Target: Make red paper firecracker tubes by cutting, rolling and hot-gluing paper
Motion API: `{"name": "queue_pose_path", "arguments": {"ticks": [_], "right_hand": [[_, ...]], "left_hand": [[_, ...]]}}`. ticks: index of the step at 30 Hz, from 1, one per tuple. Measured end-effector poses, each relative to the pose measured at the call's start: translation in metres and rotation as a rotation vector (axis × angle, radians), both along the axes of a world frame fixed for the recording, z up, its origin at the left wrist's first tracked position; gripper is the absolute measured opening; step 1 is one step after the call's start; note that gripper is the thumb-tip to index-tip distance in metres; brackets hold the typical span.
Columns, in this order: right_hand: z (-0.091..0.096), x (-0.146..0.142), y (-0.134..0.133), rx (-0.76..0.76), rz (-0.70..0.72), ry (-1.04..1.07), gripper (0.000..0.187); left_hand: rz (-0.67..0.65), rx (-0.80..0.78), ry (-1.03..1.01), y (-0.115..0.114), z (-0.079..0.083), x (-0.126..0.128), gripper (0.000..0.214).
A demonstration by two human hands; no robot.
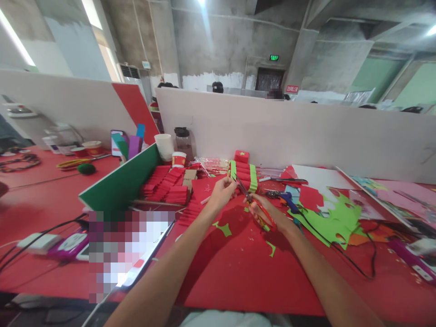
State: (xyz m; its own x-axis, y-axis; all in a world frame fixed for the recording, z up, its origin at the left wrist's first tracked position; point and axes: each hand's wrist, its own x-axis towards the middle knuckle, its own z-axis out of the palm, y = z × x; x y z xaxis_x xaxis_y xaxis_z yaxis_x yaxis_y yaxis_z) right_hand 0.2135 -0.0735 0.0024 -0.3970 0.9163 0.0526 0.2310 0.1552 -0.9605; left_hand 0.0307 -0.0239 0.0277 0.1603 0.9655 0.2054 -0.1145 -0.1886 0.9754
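Observation:
My right hand [267,212] is closed round orange-handled scissors [252,203], whose blades point up and left toward my left hand. My left hand [222,191] pinches a small piece I cannot make out, right at the blade tips. Both hands hover over a red sheet [238,268] covering the table. Just behind them stands a stack of red paper rolls banded with green strips [242,175]. Small green offcuts [223,228] lie on the red sheet below my hands.
Piles of red folded paper [166,185] lie left of centre beside a green board [117,184]. Cut green paper [335,218], a glue gun [284,196] with a black cable and white sheets lie at right. A white cup [164,146] and a phone [70,245] sit at left.

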Motion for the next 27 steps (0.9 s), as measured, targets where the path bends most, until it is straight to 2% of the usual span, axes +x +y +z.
{"name": "queue_pose_path", "arguments": {"ticks": [6, 13, 27], "right_hand": [[-0.0039, -0.0009, 0.0033, -0.03, -0.023, 0.033, 0.048], [0.0012, -0.0002, 0.0, 0.055, -0.033, -0.016, 0.046], [0.0024, -0.0003, 0.0, 0.039, -0.038, -0.013, 0.049]], "left_hand": [[-0.042, 0.007, 0.039, 0.0022, -0.0033, 0.0002, 0.015], [-0.058, 0.022, 0.075, 0.0009, -0.0025, -0.0002, 0.014], [-0.064, 0.016, 0.068, 0.0003, -0.0022, 0.0002, 0.017]]}}
